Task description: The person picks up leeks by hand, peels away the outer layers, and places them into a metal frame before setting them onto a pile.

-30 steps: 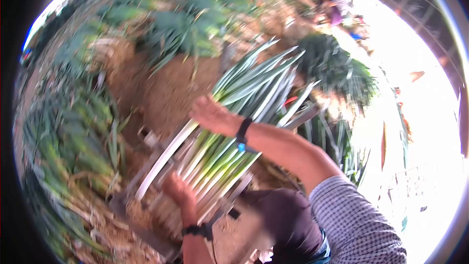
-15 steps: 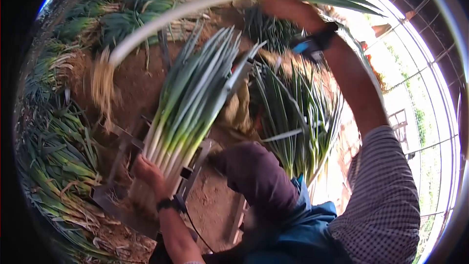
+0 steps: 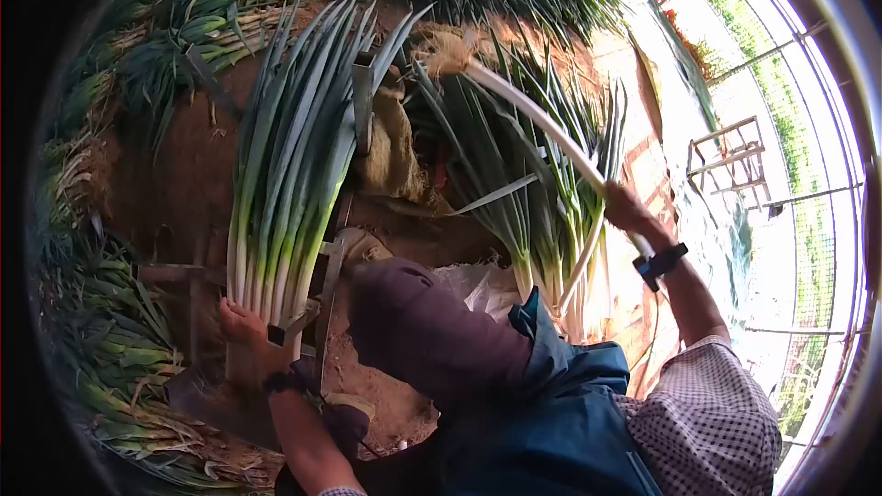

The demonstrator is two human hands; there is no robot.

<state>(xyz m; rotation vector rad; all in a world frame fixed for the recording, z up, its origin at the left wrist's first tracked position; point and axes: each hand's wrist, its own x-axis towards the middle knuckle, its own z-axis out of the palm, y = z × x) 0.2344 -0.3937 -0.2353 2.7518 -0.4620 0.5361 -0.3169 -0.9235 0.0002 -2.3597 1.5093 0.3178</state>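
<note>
My right hand grips one long leek by its white stalk, roots pointing up and away, over a standing bunch of leeks at my right. My left hand rests against the root ends of a bundle of leeks lying in a metal rack; whether it grips them is unclear. Both wrists carry dark bands. My knee in dark trousers sits between the two bunches.
Piles of leeks lie on the soil at the left and along the top. A burlap sack lies behind the rack. A wire fence and frame stand at the right. Bare soil lies beyond the rack.
My right hand lifted one leek off the bundle, swung it overhead, and brought it down to the right. My left hand stayed at the bundle's root end.
</note>
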